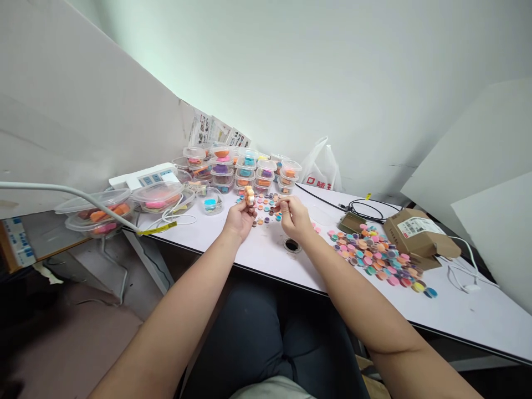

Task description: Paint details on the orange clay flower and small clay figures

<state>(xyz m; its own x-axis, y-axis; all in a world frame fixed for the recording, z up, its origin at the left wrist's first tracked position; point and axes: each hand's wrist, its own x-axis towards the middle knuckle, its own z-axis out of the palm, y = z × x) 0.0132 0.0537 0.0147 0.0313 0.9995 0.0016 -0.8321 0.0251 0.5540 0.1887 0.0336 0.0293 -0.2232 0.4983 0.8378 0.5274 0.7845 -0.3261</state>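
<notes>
My left hand [238, 220] is closed around a small orange-and-white figurine [249, 195], which it keeps upright above the table. To its right, my right hand [294, 216] is pinched, fingertips pointing towards the figurine but apart from it. Something thin may be between those fingers; it is too small to name. Below the right wrist stands a small round pot [292, 245] with dark contents. Small coloured discs [266, 208] lie spread on the table [253, 252] behind and between the hands.
Stacked clear tubs [244, 173] of coloured pieces line the back, beside a white plastic bag [322, 166]. Larger tubs [100, 213] sit at the left edge near a power strip [145, 176]. A heap of discs [378, 252], a cardboard box [419, 233] and black cable [368, 209] lie right.
</notes>
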